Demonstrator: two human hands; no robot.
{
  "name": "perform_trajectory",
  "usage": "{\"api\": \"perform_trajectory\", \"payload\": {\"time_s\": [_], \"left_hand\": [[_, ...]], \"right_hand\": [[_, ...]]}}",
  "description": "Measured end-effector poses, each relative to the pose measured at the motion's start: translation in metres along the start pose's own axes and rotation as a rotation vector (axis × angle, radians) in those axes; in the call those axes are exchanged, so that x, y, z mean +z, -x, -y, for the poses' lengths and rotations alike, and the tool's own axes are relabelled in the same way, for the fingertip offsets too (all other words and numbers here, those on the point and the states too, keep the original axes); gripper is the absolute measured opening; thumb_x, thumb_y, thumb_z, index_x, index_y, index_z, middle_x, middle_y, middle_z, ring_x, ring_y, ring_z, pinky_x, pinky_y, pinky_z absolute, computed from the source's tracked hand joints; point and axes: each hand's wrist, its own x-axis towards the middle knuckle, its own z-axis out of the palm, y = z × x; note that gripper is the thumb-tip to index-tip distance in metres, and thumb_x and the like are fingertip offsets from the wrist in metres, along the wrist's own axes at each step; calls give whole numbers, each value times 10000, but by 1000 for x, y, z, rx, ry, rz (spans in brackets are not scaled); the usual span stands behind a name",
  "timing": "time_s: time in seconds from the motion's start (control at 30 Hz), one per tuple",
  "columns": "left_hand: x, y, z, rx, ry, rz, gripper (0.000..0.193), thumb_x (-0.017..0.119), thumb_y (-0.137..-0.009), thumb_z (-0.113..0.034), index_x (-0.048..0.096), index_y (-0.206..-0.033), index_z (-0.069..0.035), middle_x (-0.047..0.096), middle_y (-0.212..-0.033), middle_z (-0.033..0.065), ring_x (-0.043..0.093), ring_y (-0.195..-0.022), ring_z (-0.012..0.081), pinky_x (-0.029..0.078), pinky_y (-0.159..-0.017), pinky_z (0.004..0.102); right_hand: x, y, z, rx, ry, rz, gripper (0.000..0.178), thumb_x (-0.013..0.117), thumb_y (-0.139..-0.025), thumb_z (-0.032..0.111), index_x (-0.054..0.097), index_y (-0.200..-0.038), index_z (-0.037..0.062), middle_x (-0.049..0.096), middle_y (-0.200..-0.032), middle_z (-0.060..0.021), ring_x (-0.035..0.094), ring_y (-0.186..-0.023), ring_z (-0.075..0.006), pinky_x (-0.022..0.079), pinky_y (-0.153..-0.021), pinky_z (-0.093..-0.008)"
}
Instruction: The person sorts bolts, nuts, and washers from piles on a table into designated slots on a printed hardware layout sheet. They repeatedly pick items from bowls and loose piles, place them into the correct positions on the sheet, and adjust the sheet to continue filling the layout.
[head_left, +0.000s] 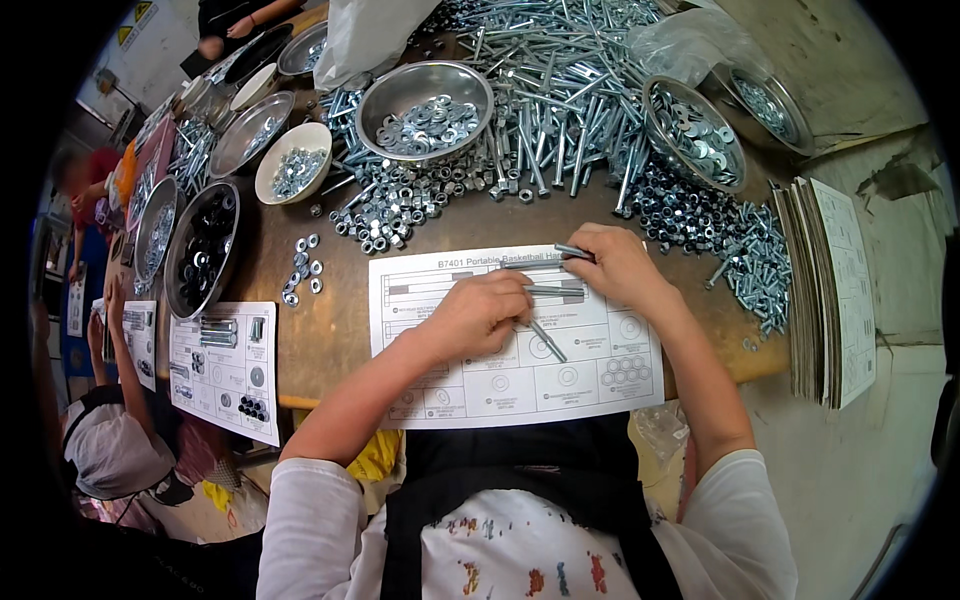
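A printed parts sheet [470,385] with outlined pictures of hardware lies on the table in front of me. My left hand [484,312] is over the sheet's middle, fingers curled around long silver bolts [548,342]; one points down to the right, another [556,291] extends rightward over the sheet. At the sheet's upper right, my right hand [612,264] pinches the end of a bolt [572,251] between thumb and fingers. Another long bolt [530,265] lies along the sheet between the hands. Its contact with either hand is partly hidden.
Beyond the sheet lie a big heap of long bolts [560,80], loose nuts [385,205] and short bolts [755,260]. A steel bowl [425,80] holds washers; another bowl [205,250] has black parts. Stacked sheets [835,290] stand at right. A co-worker's arm [130,360] is at left.
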Motion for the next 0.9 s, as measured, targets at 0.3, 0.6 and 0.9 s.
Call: {"api": "perform_trajectory", "payload": {"time_s": [0.3,0.6,0.9], "left_hand": [[-4,-19,-8,-170,-277,-409,197,681,-824,-128,686,-1011,-68,684,-1083,103,624,-990,319,521,-823,388],[8,-19,5,-344,-83,-373,127,674,-859,-138,690,-963,-68,622,-902,93,642,-795,313,515,-697,410],[-15,-9,-1,-441,65,-57,620,817,-733,-318,624,-1253,-42,607,-1168,114,661,-867,288,530,-749,366]], "right_hand": [[32,10,27,-279,239,-291,77,657,-863,151,694,-917,110,609,-896,-47,639,-838,-241,523,-671,-384],[29,-112,-7,285,321,-370,287,642,-832,177,619,-1098,71,708,-869,-171,685,-814,-379,533,-709,-467],[-7,-6,27,69,-114,-343,139,694,-820,147,743,-941,101,705,-802,-67,673,-670,-224,518,-632,-323]]}}
